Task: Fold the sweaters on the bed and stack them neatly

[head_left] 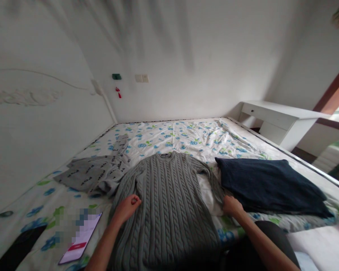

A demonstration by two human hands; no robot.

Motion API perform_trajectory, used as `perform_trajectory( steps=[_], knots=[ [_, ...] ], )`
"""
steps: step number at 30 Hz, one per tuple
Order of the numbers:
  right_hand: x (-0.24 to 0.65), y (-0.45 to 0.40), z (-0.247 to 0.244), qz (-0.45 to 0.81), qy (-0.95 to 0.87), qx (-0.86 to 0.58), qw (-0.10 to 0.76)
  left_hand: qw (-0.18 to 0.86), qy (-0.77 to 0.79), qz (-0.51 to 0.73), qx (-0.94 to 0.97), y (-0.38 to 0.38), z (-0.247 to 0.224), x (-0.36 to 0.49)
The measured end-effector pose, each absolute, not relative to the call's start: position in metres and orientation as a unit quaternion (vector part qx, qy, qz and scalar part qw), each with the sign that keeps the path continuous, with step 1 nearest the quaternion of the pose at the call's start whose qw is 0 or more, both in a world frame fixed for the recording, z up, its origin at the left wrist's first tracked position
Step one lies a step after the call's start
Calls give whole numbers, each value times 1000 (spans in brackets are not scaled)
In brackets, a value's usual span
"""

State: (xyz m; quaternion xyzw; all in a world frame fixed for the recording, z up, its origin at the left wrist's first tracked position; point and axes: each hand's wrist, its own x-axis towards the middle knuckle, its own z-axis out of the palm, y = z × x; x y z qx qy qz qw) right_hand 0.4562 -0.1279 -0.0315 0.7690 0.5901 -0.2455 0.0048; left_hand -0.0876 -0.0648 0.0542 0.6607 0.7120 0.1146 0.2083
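A grey cable-knit sweater (169,203) lies spread on the flowered bed sheet (172,137), its neckline away from me. Over its left side is my left hand (129,207), fingers curled together; whether cloth is between them is too small to tell. My right hand (231,205) is closed on the end of the sweater's right sleeve, which runs down beside the body. Just right of that hand lies a dark blue folded garment (268,184). A grey garment with black lettering (96,173) lies crumpled beyond the left sleeve, touching the sweater.
A phone with a lit screen (81,239) and a black item (19,248) lie at the near left. At the lower right is a pale pink cloth (322,244). A white desk (282,116) stands beyond the bed's right edge; walls border the far and left sides.
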Motion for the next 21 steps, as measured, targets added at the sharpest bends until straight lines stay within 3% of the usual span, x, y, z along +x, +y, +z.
perform_trajectory(
  steps=[8,15,18,21],
  knots=[
    [540,-119,23,-486,444,667,-350,250,670,113,690,-55,44,-88],
    [598,-107,74,-483,474,634,-374,284,647,98,701,-55,40,-88],
    [638,-75,120,-377,491,673,-404,293,641,88,704,-55,38,-87],
    [669,-40,158,-213,505,744,-381,301,627,83,714,-54,35,-88]
  ],
)
